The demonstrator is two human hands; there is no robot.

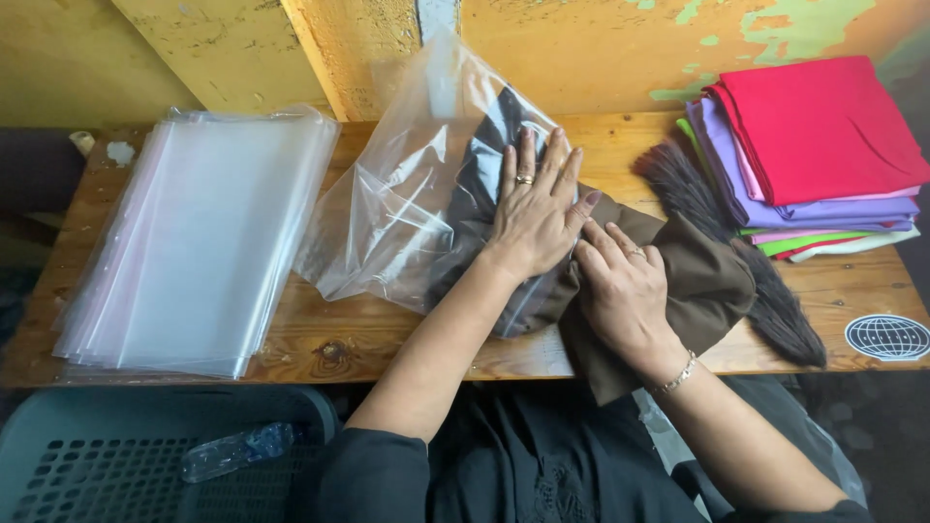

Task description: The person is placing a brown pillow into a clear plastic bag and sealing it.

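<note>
A folded brown cloth [702, 281] lies on the wooden table [320, 339], its left part pushed inside a clear plastic bag [387, 213]. My left hand [536, 211] lies flat on top of the bag, fingers spread, pressing on the cloth inside. My right hand [620, 291] rests on the brown cloth at the bag's mouth, fingers bent and pushing against it. Part of the cloth hangs over the table's front edge.
A stack of flat clear plastic bags [194, 242] lies at the left. Folded cloths, red on top of purple, pink and green [823, 145], are piled at the right beside a dark brush [765, 291]. A grey perforated crate [97, 475] holding a plastic bottle [232, 450] stands below.
</note>
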